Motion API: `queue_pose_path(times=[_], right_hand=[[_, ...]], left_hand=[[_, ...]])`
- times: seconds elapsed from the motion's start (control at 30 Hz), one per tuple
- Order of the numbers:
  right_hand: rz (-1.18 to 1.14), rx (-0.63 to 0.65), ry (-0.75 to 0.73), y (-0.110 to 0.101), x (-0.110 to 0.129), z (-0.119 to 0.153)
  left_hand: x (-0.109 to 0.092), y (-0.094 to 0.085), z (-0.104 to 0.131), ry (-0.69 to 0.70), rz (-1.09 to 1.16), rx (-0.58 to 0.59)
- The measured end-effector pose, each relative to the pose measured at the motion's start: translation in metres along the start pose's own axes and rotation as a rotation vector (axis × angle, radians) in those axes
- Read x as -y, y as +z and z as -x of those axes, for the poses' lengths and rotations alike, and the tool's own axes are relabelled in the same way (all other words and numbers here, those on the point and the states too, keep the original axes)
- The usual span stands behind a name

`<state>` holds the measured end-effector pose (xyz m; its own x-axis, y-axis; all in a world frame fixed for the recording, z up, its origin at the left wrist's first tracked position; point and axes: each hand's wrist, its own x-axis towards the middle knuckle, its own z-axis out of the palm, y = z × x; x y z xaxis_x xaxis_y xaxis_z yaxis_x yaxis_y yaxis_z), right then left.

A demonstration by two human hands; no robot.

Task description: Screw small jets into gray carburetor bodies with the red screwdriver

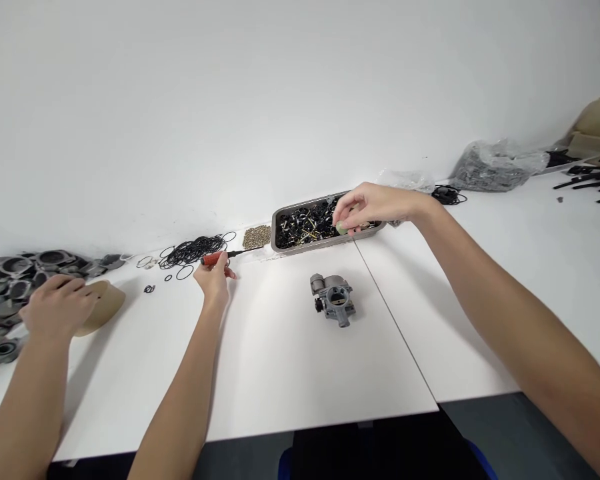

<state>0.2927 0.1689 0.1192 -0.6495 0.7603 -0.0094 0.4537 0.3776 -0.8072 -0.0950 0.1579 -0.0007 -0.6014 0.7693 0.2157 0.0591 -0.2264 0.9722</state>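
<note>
My left hand (213,279) is closed around the red handle of a screwdriver (212,258), whose dark shaft points right along the table towards small brass parts (257,236). Over the right side of a metal tray (325,245) my right hand (363,207) is closed, its fingertips pinched together. A small pale green piece (341,228) shows at those fingertips; whether it is held or worn on a finger I cannot tell. Between my arms a grey metal carburetor body (336,300) rests on the white table, its round bore facing up towards me.
Another person's hand (63,307) rests at a beige curved piece (103,308) on the left, beside piled metal castings (17,287). Black rubber rings (193,251) lie near the wall. Rightward stand a plastic bag of parts (500,167) and black rods (595,179). A seam (395,318) crosses the table.
</note>
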Motion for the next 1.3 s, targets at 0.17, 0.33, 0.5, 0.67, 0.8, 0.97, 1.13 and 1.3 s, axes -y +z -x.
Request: queue_pose_path(times=[0.17, 0.33, 0.5, 0.67, 0.8, 0.97, 1.13, 1.3], right_hand=[[0.087, 0.172, -0.084, 0.022, 0.035, 0.001], [0.299, 0.304, -0.139, 0.041, 0.051, 0.003], [0.372, 0.373, -0.084, 0.045, 0.053, 0.006], [0.394, 0.485, 0.067, 0.048, 0.049, 0.007], [0.367, 0.524, 0.115, 0.052, 0.049, 0.006], [0.425, 0.505, 0.069, 0.056, 0.048, 0.004], [0.504, 0.431, 0.032, 0.062, 0.048, 0.003], [0.506, 0.452, 0.068, 0.067, 0.049, 0.003]], left_hand=[[0.0, 0.0, -0.001, -0.006, -0.004, 0.001], [-0.001, 0.001, -0.001, -0.005, -0.007, 0.014], [-0.002, 0.002, 0.0, 0.001, -0.018, 0.018], [-0.004, 0.003, 0.0, 0.004, -0.026, 0.024], [-0.004, 0.003, 0.001, 0.009, -0.03, 0.026], [-0.005, 0.003, 0.002, 0.003, -0.037, 0.023], [-0.004, 0.003, 0.0, 0.003, -0.039, 0.03], [-0.002, 0.001, -0.002, 0.002, -0.041, 0.043]])
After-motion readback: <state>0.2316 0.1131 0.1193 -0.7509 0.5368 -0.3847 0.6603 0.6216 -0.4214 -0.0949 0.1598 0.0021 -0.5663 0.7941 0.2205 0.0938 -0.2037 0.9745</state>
